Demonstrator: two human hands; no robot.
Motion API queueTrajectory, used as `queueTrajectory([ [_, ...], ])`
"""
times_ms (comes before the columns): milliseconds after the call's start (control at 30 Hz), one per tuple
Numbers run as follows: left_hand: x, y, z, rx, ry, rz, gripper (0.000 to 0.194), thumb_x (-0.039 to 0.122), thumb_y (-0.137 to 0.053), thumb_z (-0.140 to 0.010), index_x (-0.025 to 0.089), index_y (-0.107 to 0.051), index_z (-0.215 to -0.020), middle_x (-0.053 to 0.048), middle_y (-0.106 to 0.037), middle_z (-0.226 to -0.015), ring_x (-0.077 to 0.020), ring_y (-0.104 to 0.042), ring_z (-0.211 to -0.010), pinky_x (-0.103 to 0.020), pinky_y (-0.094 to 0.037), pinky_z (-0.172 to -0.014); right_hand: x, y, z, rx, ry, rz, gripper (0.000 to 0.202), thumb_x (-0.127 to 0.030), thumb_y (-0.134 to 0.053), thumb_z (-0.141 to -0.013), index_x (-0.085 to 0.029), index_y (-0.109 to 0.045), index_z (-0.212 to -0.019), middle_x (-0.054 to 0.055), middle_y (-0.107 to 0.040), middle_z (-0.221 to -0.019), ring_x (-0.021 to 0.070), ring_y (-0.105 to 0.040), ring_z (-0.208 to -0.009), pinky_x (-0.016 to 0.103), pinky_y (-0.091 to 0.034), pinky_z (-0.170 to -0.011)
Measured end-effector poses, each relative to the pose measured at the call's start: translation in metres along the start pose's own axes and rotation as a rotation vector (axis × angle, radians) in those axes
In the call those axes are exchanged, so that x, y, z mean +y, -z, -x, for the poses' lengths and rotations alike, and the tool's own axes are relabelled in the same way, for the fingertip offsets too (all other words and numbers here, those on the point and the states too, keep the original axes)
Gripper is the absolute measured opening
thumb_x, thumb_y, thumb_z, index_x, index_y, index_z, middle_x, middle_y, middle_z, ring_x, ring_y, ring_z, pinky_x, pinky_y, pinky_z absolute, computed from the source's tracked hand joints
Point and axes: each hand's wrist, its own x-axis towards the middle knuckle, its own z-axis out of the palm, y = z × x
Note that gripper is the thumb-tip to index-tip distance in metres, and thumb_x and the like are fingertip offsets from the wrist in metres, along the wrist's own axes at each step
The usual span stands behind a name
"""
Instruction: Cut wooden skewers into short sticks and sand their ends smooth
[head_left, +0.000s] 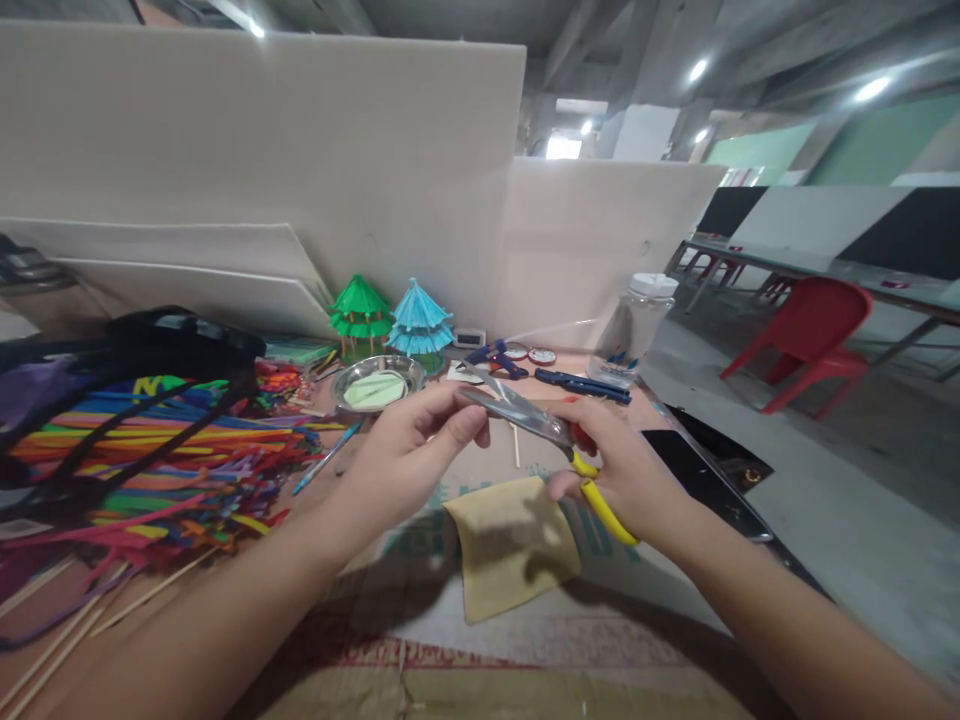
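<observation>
My right hand (607, 460) is closed on a pair of scissors (525, 412) with yellow handles, its fingers through the loops. The metal blades stand slightly apart and point left, toward my left hand (424, 440). Thumb and fingertips of that hand are pinched together right by the blade tips; whatever is between them is too small to make out. Below both hands a square of tan paper or cloth (517, 545) with curled edges lies on the printed cardboard (390, 600). A thin wooden stick (516, 445) shows behind the scissors.
On the left lie many coloured pipe cleaners (202, 450) and a blue pen (326, 458). Behind are a metal bowl (339, 390), a green model hut (361, 310), a blue one (417, 318), a glue gun (495, 355), pliers (581, 385) and a clear bottle (634, 325). A phone (705, 485) lies right.
</observation>
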Motion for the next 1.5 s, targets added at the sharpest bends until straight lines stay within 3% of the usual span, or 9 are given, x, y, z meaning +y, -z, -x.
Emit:
queueTrajectory([
  [333, 0.000, 0.001, 0.004, 0.009, -0.068, -0.121, 0.032, 0.030, -0.049, -0.103, 0.019, -0.062, -0.075, -0.002, -0.067, -0.085, -0.0144, -0.059, -0.079, -0.026, -0.044, -0.072, -0.006, 0.003, 0.000, -0.012, 0.045, 0.006, 0.078, -0.082, -0.055, -0.075, -0.020, -0.061, -0.123, 0.008, -0.065, -0.096, 0.0238, -0.057, -0.082, 0.035, -0.043, -0.071],
  [767, 0.002, 0.003, 0.004, 0.050, -0.098, -0.161, 0.018, 0.023, -0.056, -0.098, 0.021, -0.069, -0.086, 0.000, -0.068, -0.082, -0.0140, -0.062, -0.077, -0.024, -0.047, -0.069, -0.006, 0.003, 0.002, -0.030, 0.036, -0.010, 0.065, -0.066, -0.074, -0.075, -0.024, -0.061, -0.122, 0.007, -0.069, -0.096, 0.0237, -0.060, -0.083, 0.035, -0.047, -0.072],
  [1033, 0.002, 0.000, 0.007, 0.081, -0.108, -0.188, 0.014, 0.023, -0.060, -0.097, 0.021, -0.070, -0.087, 0.000, -0.071, -0.087, -0.0135, -0.064, -0.082, -0.022, -0.048, -0.070, -0.007, 0.005, 0.002, -0.073, 0.040, -0.002, 0.072, -0.073, -0.067, -0.076, -0.025, -0.060, -0.128, 0.010, -0.068, -0.105, 0.0281, -0.061, -0.095, 0.040, -0.048, -0.080],
  [1167, 0.003, 0.001, 0.007, 0.075, -0.110, -0.198, 0.013, 0.021, -0.060, -0.096, 0.021, -0.071, -0.089, 0.000, -0.072, -0.087, -0.0135, -0.065, -0.081, -0.023, -0.049, -0.070, -0.009, 0.007, 0.002, -0.096, 0.045, 0.017, 0.076, -0.075, -0.067, -0.074, -0.022, -0.059, -0.129, 0.010, -0.067, -0.104, 0.0282, -0.061, -0.095, 0.041, -0.048, -0.081],
  [1333, 0.008, 0.000, 0.007, 0.077, -0.135, -0.193, 0.017, 0.019, -0.060, -0.095, 0.020, -0.070, -0.082, 0.000, -0.072, -0.083, -0.0131, -0.065, -0.078, -0.022, -0.049, -0.069, -0.006, 0.004, 0.004, -0.081, 0.055, 0.002, 0.072, -0.073, -0.069, -0.074, -0.025, -0.061, -0.127, 0.009, -0.068, -0.104, 0.0287, -0.063, -0.095, 0.042, -0.051, -0.083],
  [1500, 0.010, -0.003, 0.006, 0.085, -0.159, -0.163, 0.018, 0.017, -0.058, -0.096, 0.019, -0.068, -0.081, -0.001, -0.072, -0.082, -0.0133, -0.065, -0.078, -0.022, -0.050, -0.070, -0.006, 0.002, 0.005, -0.077, 0.055, -0.035, 0.079, -0.074, -0.072, -0.071, -0.027, -0.058, -0.134, 0.010, -0.069, -0.108, 0.0300, -0.064, -0.096, 0.043, -0.052, -0.083],
])
